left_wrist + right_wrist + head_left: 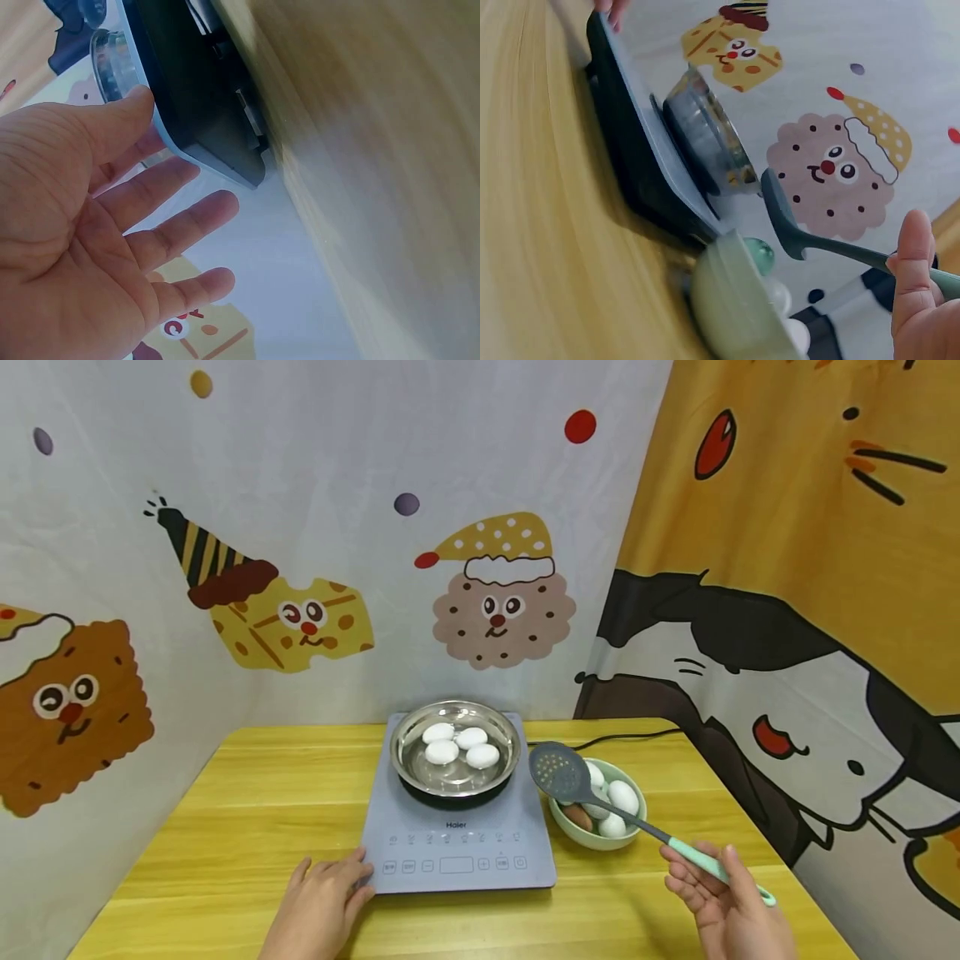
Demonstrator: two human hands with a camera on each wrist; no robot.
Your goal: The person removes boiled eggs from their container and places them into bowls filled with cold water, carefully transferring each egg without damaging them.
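Note:
My left hand (318, 897) touches the front left corner of a grey-blue induction cooker (457, 889). In the left wrist view its thumb lies at the cooker's edge and the other fingers are fairly straight. On the cooker sits a steel pan (401, 760) with several white eggs (442, 752) in it. My right hand (723, 897) holds a slotted spoon (562, 772) by its mint-green handle. The spoon's dark grey head hangs over the left side of a pale green bowl (596, 842), right of the pan. Several white eggs (623, 797) and a brown egg (577, 817) lie in that bowl.
A yellow wooden table (225, 827) carries everything. Behind the cooker a black cable (630, 737) runs to the right. Printed cloth (330, 477) with cartoon figures hangs close behind the table and along its sides. A greenish egg (759, 256) shows in the bowl in the right wrist view.

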